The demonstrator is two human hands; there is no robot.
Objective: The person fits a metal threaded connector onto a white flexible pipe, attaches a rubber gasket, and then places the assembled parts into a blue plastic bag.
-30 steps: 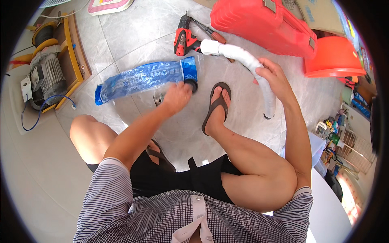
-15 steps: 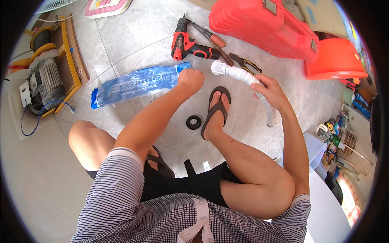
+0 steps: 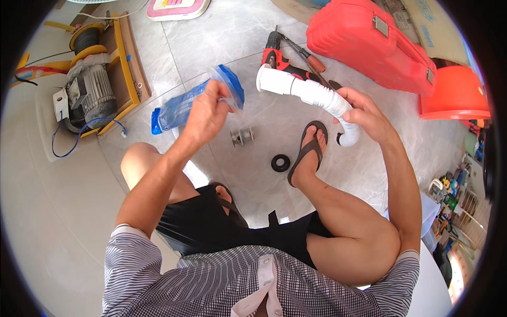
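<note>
My left hand (image 3: pixel 207 113) is closed on the open end of a blue and clear plastic bag (image 3: pixel 182 107), raised off the floor at that end. Fingers and thumb of my right hand (image 3: pixel 367 112) wrap round a white corrugated drain hose (image 3: pixel 328 98). The hose's wide white end points left toward the bag, while its other end curls down below my hand. Between my feet and the bag, a metal drain fitting (image 3: pixel 242 137) lies on the tiles. A black rubber ring (image 3: pixel 280 162) rests beside my sandalled right foot.
A red and black cordless drill (image 3: pixel 272 56) and a screwdriver (image 3: pixel 309 58) lie beyond the hose, which partly covers the drill. Behind stand a red tool case (image 3: pixel 364 39) and a red bucket (image 3: pixel 454 92). At the left, a motor winch (image 3: pixel 97 90) sits in a yellow frame.
My left hand has pulled the bag's end up and back, uncovering the metal fitting. My right hand has lifted the hose and swung its wide end nearer. The view has shifted left.
</note>
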